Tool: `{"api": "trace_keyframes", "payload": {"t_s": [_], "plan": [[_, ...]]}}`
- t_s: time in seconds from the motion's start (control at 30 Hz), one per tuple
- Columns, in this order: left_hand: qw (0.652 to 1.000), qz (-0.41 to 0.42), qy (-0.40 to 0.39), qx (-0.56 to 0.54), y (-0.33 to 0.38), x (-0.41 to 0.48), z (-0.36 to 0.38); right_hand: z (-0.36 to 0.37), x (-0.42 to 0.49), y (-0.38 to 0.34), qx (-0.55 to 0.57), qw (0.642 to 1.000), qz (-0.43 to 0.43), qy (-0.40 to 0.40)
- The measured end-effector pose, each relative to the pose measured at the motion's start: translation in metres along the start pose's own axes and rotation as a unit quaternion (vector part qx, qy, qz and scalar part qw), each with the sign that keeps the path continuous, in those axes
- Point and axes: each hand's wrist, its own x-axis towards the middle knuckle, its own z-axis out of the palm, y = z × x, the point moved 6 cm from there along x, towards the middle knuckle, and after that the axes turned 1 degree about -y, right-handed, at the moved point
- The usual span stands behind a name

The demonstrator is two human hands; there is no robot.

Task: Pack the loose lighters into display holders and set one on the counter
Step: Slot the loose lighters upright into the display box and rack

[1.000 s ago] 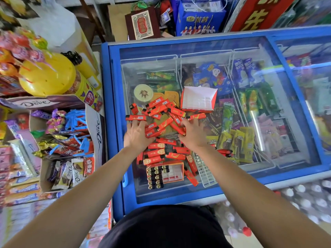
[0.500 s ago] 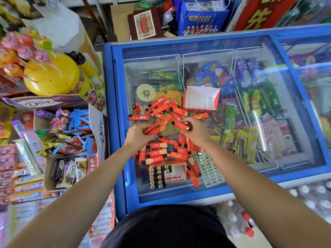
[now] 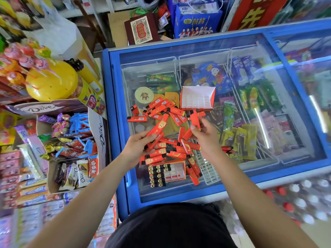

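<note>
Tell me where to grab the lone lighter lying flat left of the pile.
Pinch the lighter across its long edges at mid-length, coming straight down. It lies flat and crosswise on the freezer lid, clear of the pile, so both edges are open.

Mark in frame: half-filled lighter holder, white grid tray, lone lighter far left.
half-filled holder (image 3: pixel 175 171): head view, empty white slots.
white grid tray (image 3: pixel 209 173): head view, near half.
lone lighter (image 3: pixel 137 119): head view, barcode side.
</note>
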Motion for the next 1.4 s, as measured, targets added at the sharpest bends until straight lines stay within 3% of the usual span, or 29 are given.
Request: {"api": "trace_keyframes", "payload": {"t_s": [0.1,0.27,0.43,0.77,0.93,1.07,1.4], "plan": [[1.000,-0.002,-0.017,-0.018,-0.004,-0.012,0.011,0.006,-0.018,0.010,0.159,0.982,0.077,-0.064],[0.999,0.002,0.012,-0.051,-0.016,-0.025,0.030,0.015,-0.050,0.015,0.233,0.960,0.113,-0.111],[0.998,0.015,-0.003,-0.066,-0.023,-0.042,0.054,0.025,-0.072,0.020,0.235,0.964,0.090,-0.080],[0.994,0.052,0.045,-0.090,-0.023,-0.064,0.042,0.027,-0.091,0.025,0.202,0.971,0.096,-0.085],[0.987,0.044,0.072,-0.135,-0.031,-0.072,0.021,0.011,-0.098,0.032,0.059,0.996,0.053,-0.049],[0.984,0.039,0.100,-0.142,-0.045,-0.079,0.001,0.004,-0.106,0.035,-0.082,0.995,-0.011,-0.047],[0.980,0.035,0.114,-0.156,-0.061,-0.092,-0.008,0.004,-0.104,0.005,-0.197,0.978,-0.057,-0.047]]}}
